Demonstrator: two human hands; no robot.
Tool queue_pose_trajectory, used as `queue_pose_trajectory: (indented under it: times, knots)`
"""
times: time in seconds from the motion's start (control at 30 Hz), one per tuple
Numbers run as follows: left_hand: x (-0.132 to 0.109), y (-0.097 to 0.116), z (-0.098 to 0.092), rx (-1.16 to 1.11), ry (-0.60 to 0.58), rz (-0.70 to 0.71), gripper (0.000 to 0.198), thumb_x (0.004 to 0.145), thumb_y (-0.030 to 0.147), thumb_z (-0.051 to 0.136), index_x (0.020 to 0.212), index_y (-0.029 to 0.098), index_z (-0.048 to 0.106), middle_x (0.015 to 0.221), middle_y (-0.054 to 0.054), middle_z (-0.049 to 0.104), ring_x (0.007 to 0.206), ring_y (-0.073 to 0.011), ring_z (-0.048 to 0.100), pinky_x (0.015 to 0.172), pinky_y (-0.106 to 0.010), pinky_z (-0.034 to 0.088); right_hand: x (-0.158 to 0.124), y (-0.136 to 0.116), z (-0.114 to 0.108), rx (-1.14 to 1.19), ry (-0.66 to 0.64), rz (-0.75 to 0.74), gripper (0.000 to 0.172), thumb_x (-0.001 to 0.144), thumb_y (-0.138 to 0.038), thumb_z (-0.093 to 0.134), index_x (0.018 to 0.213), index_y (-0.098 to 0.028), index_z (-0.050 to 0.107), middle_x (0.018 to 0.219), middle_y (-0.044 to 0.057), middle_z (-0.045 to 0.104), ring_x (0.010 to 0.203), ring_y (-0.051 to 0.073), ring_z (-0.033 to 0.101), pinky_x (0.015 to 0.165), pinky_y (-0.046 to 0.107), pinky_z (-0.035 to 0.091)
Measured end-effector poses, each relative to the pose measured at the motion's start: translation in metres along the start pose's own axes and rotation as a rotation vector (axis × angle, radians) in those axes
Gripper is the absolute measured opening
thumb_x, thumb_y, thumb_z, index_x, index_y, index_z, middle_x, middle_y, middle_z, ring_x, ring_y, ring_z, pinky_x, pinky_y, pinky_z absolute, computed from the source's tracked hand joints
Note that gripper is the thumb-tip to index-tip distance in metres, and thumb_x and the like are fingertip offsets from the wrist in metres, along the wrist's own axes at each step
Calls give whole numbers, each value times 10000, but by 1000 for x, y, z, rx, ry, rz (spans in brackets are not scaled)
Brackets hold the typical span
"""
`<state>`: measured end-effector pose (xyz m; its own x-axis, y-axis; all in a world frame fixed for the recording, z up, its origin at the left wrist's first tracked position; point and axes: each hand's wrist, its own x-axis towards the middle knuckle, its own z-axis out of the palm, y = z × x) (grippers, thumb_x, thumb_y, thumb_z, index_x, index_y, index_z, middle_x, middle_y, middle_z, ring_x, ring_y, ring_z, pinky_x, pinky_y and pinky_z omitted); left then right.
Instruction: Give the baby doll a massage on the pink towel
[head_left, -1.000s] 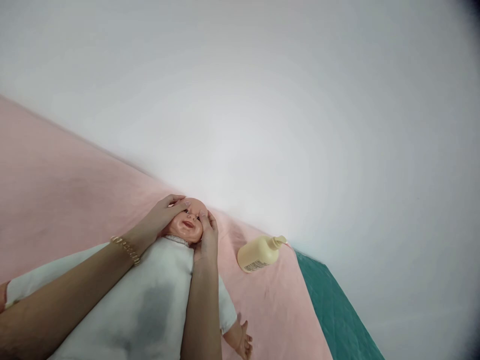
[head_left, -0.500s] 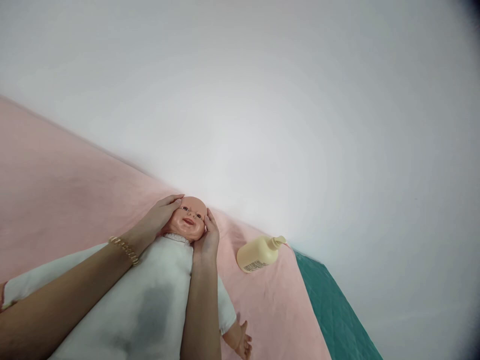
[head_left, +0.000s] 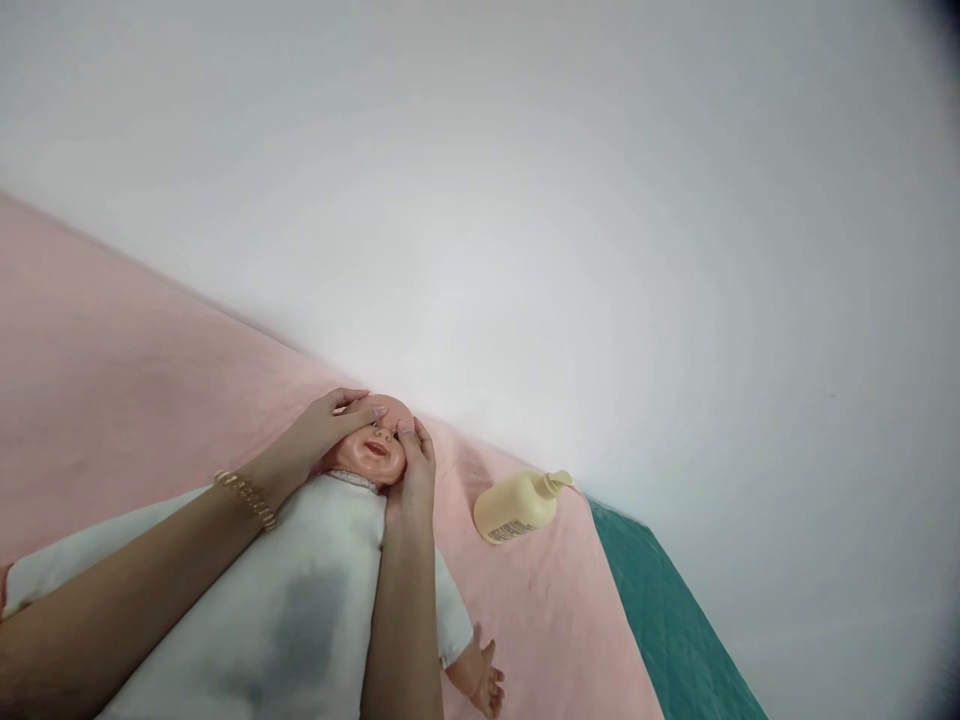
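The doll (head_left: 322,580) lies face up on the pink sheet (head_left: 562,610), its head (head_left: 377,462) close to the white wall (head_left: 525,250). The left hand (head_left: 324,432) and right hand (head_left: 417,472) cup opposite sides of that head, fingers loosely spread along it and neither hand closed into a grip; both thumbs lie across the doll's brow, near the eyes. How hard they press cannot be told. With the thumbs so near, a small slip could poke an eye, and smooth plastic would make slipping likelier. Uneven pressure might roll the head sideways or twist the neck, since its support underneath is hidden. The bracelet (head_left: 244,497) on the left wrist, just above the doll's shirt, could snag there. The pump bottle (head_left: 516,508) stands beside the doll's head, on the right hand's side, so an outward swing of that elbow could tip it towards the green mat (head_left: 675,620).
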<state>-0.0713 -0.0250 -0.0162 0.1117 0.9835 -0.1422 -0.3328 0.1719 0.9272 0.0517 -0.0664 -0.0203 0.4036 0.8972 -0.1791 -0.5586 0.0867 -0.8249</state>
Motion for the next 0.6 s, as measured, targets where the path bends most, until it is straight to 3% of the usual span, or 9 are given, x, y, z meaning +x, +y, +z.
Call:
queue_pose_trajectory:
  times: [0.17,0.4,0.6]
  knots:
    - [-3,1,2,-34,0,2,699,553,488,881,1123,165,637,1189,-123,662,1042,-299,661,819,-350,559,1,0,1,-4,25,20,511,641,-284,821,1109,-203,633,1027,48,749,863,199,720,819,338,601]
    - [-7,8,8,-30,48,21,661,514,539,819,1038,171,657,1115,-127,682,1098,-337,639,920,-411,533,0,-1,3,4,45,35,504,651,-320,826,1106,-209,640,1026,50,751,938,214,719,880,363,592]
    - [-8,10,9,-97,38,-34,666,511,487,801,1088,179,678,1213,-137,675,1171,-354,616,1011,-450,498,3,0,2,148,66,70,441,662,-273,745,1089,-213,657,1006,52,766,929,236,736,944,439,577]
